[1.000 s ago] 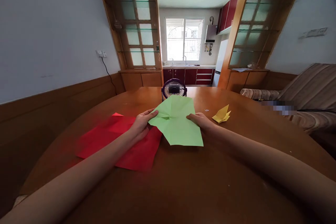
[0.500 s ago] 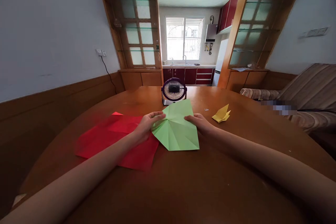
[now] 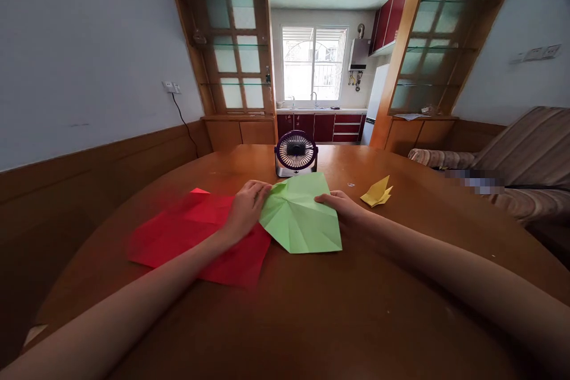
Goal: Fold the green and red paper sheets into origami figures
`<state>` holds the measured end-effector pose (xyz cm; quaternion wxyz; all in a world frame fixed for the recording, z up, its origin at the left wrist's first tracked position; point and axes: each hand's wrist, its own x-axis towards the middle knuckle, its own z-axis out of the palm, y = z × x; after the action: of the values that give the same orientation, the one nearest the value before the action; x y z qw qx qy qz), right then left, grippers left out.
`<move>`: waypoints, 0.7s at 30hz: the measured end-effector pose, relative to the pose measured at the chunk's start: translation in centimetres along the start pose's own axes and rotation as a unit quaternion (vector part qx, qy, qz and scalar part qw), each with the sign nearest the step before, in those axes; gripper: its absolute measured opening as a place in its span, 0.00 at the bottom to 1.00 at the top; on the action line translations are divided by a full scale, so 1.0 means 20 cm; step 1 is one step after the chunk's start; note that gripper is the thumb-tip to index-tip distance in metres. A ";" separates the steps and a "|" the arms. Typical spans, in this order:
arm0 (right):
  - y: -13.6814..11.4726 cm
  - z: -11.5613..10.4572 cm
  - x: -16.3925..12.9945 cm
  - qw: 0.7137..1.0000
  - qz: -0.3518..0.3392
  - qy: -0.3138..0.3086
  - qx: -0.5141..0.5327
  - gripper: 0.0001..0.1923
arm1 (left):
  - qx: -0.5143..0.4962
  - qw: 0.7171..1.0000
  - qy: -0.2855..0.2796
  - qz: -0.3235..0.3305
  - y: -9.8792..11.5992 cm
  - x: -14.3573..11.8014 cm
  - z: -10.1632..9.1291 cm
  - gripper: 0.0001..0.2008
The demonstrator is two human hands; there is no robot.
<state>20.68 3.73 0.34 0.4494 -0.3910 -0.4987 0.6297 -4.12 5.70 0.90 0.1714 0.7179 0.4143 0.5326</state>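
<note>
A sheet of light green paper (image 3: 305, 214), marked with creases that fan out from one spot, is held up over the table between my hands. My left hand (image 3: 246, 208) is closed on its left edge, with the fingers together and the thumb hidden. On the opposite edge my right hand (image 3: 342, 206) pinches the sheet, thumb on top and fingers behind it. Beneath my left hand and forearm lies red paper (image 3: 200, 237), flat on the table. A folded yellow paper figure (image 3: 377, 192) stands to the right of my right hand.
Behind the green sheet a small purple desk fan (image 3: 296, 151) stands on the round wooden table (image 3: 356, 314). A striped armchair (image 3: 529, 148) is off to the right. A black cord (image 3: 182, 119) hangs from a wall socket at the left.
My left hand has shifted its grip: the thumb that lay apart from the fingers is now out of sight, and the back of the hand faces up more. My right hand keeps its pinch.
</note>
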 end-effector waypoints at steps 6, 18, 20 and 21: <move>-0.03 0.00 0.00 1.000 0.018 0.003 -0.007 0.06 | 0.062 0.996 -0.067 0.024 0.02 -0.03 -0.02 0.11; -0.06 -0.06 0.04 0.996 0.034 -0.009 -0.081 0.06 | 0.145 0.986 0.004 -0.086 -0.07 0.03 -0.02 0.11; -0.06 -0.07 0.02 0.995 0.036 -0.030 -0.090 0.07 | 0.144 0.981 0.024 -0.128 -0.10 0.04 -0.04 0.15; -0.07 -0.07 0.01 0.993 0.038 -0.046 -0.103 0.08 | 0.165 0.979 0.020 -0.122 -0.11 0.04 -0.04 0.18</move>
<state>22.20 4.44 1.34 0.3589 -0.4246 -0.5661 0.6086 -5.74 7.47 0.15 0.1056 0.6694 0.5843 0.4464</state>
